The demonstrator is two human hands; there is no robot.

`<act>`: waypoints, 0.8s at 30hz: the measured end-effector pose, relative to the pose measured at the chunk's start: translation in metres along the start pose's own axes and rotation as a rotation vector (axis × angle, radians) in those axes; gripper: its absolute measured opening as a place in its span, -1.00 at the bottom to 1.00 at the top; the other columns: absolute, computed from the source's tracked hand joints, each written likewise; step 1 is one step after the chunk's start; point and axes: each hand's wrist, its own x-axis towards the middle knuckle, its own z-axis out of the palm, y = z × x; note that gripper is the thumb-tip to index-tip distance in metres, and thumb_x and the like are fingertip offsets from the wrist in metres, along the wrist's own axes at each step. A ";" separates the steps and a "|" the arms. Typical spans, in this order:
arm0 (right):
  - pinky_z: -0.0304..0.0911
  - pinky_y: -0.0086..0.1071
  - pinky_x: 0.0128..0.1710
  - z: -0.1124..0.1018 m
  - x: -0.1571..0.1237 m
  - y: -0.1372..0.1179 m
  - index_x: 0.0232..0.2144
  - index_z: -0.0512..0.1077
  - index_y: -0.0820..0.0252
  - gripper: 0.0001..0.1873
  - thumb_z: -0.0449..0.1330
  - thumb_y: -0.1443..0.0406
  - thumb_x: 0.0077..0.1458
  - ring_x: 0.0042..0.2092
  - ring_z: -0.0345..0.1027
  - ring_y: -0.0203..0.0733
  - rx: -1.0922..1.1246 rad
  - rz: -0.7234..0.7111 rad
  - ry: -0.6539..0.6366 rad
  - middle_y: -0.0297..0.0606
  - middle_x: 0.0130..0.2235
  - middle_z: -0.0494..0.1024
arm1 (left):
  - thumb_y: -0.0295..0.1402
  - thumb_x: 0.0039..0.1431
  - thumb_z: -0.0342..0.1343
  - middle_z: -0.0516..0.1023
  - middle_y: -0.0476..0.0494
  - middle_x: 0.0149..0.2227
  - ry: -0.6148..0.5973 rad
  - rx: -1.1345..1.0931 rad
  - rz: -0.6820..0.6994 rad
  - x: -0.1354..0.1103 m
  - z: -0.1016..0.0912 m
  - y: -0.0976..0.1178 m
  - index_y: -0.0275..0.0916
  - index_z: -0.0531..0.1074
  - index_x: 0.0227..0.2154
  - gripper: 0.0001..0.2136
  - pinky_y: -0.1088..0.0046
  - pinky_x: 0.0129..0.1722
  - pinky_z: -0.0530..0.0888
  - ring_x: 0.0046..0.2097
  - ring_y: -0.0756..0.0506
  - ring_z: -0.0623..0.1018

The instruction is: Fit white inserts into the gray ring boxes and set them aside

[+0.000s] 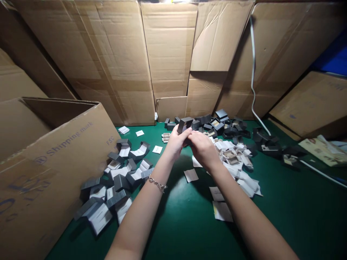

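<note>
Above the middle of the green table, a small black box [185, 123] is held up between my two hands. My left hand [176, 142] is closed around its left side, the thumb lying across the front. My right hand [202, 147] meets it from the right with curled fingers, and they cover the lower part of the box. Just behind and to the right lies a heap of black boxes [222, 124]. A pile of white inserts and paper pieces [234, 155] spreads beside my right hand.
At left stands a large open carton [54, 166], with several opened black boxes [119, 180] by it. White slips [191, 175] lie on the green table [179, 224]. Cardboard walls [108, 61] close off the back. A white cable [253, 65] hangs down at right.
</note>
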 end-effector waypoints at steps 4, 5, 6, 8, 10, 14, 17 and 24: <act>0.31 -0.14 0.10 0.000 0.000 -0.003 0.05 0.35 0.20 -0.59 -0.01 0.45 0.16 0.10 0.34 -0.07 0.092 -0.013 0.045 -0.05 0.04 0.48 | -0.34 -0.11 0.27 0.48 0.03 -0.44 0.070 -0.027 0.040 0.005 -0.003 -0.003 -0.27 0.39 -0.33 -0.74 0.54 -0.43 0.37 -0.43 0.05 0.45; 0.30 -0.12 0.11 -0.001 0.000 -0.003 0.09 0.31 0.19 -0.56 0.02 0.44 0.14 0.12 0.32 -0.06 0.110 0.014 0.068 -0.04 0.07 0.45 | -0.36 -0.12 0.26 0.49 0.01 -0.43 0.095 -0.040 0.060 0.006 -0.004 -0.003 -0.28 0.40 -0.33 -0.75 0.52 -0.40 0.39 -0.42 0.03 0.47; 0.30 -0.10 0.11 -0.001 0.000 -0.003 0.11 0.29 0.18 -0.53 0.05 0.42 0.12 0.13 0.31 -0.04 0.122 0.053 0.091 -0.05 0.07 0.45 | -0.36 -0.13 0.27 0.51 -0.01 -0.41 0.113 -0.052 0.080 0.008 -0.005 -0.003 -0.28 0.41 -0.34 -0.75 0.49 -0.37 0.41 -0.39 0.02 0.49; 0.34 -0.11 0.06 -0.003 0.000 -0.004 0.08 0.31 0.17 -0.53 0.09 0.40 0.09 0.07 0.36 -0.03 0.156 0.154 0.130 -0.08 0.02 0.48 | -0.34 -0.15 0.28 0.55 -0.06 -0.35 0.128 -0.086 0.123 0.009 -0.006 -0.001 -0.28 0.42 -0.33 -0.72 0.41 -0.27 0.45 -0.33 -0.03 0.53; 0.42 -0.16 -0.06 -0.005 0.002 -0.007 0.00 0.38 0.16 -0.60 0.12 0.38 0.07 -0.09 0.46 -0.07 0.225 0.268 0.148 -0.13 -0.08 0.54 | -0.29 -0.17 0.32 0.56 -0.08 -0.32 0.126 -0.131 0.174 0.009 -0.007 0.002 -0.26 0.42 -0.31 -0.68 0.36 -0.21 0.46 -0.28 -0.07 0.55; 0.47 -0.26 -0.23 -0.006 0.005 -0.017 -0.09 0.44 0.17 -0.67 0.15 0.32 0.05 -0.28 0.50 -0.16 0.459 0.403 0.150 -0.16 -0.16 0.58 | -0.22 -0.19 0.34 0.54 -0.09 -0.34 0.137 -0.155 0.270 0.008 -0.009 0.006 -0.26 0.42 -0.32 -0.64 0.37 -0.22 0.45 -0.30 -0.06 0.54; 0.47 -0.26 -0.19 -0.006 0.006 -0.024 -0.09 0.46 0.18 -0.69 0.17 0.27 0.08 -0.21 0.52 -0.14 0.600 0.489 0.177 -0.14 -0.12 0.58 | -0.19 -0.08 0.27 0.53 -0.09 -0.34 0.191 -0.022 0.404 0.006 -0.009 0.007 -0.25 0.43 -0.33 -0.71 0.42 -0.22 0.43 -0.30 -0.03 0.52; 0.48 -0.25 -0.23 -0.009 0.008 -0.029 -0.22 0.54 0.17 -0.78 0.23 0.22 0.07 -0.25 0.53 -0.13 0.602 0.638 0.259 -0.18 -0.21 0.62 | -0.38 0.02 0.16 0.53 -0.08 -0.22 0.320 0.255 0.653 -0.011 0.002 0.002 -0.12 0.47 -0.25 -0.81 0.44 -0.16 0.40 -0.18 -0.07 0.50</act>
